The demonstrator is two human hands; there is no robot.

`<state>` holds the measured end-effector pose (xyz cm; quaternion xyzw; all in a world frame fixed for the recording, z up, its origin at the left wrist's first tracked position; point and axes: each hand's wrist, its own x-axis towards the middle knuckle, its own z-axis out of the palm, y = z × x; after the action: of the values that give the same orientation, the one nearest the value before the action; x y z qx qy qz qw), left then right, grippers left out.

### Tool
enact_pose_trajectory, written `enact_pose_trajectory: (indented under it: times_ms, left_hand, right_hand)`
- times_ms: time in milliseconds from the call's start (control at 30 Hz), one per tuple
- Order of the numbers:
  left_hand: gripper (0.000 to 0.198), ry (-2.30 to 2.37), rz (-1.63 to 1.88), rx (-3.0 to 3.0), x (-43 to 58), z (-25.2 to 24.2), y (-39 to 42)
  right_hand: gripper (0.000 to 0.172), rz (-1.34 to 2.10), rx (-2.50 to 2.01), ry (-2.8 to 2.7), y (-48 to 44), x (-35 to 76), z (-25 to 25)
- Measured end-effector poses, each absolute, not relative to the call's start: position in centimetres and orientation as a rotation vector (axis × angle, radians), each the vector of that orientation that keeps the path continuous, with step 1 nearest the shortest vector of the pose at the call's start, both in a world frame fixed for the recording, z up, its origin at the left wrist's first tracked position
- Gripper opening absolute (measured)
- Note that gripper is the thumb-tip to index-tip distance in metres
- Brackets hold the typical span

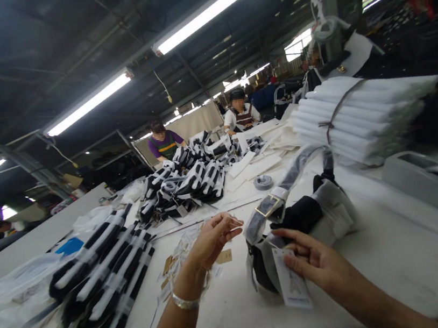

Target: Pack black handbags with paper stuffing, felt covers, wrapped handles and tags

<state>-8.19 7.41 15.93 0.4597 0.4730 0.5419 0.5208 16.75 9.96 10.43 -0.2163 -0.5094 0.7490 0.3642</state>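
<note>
A black handbag point(307, 215) lies on the table before me, partly covered in white wrapping. Its strap point(256, 223) arches above it in clear plastic, with a gold-coloured buckle point(269, 206). My right hand point(311, 257) pinches a white hang tag point(291, 281) against the bag's near end. Just left of the strap is my left hand point(216, 236), its fingertips pressed together; whatever thin thing they hold is too small to make out. Below it, loose strings and brown tags point(224, 256) lie on the tabletop.
Rows of black-and-white wrapped bags point(100, 278) lie at left, with a larger heap point(185, 185) behind. A tied bundle of white padding point(359, 114) stands at right, near a grey tape dispenser point(429, 183). A tape roll point(263, 181) lies mid-table. Two people work across the table.
</note>
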Motion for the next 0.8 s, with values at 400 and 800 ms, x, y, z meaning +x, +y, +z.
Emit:
enact_pose_trajectory:
  times_ms: [400,800]
  left_hand:
    - [0.03,0.95,1.598,1.076,-6.0,13.3,4.5]
    - [0.051,0.976,1.652,1.246,-5.6,13.6,4.2]
  right_hand:
    - [0.033,1.721,-0.478,-1.603,9.7,16.0,10.5]
    - [0.012,0.584,-0.387,-1.851,11.0,15.1,11.0]
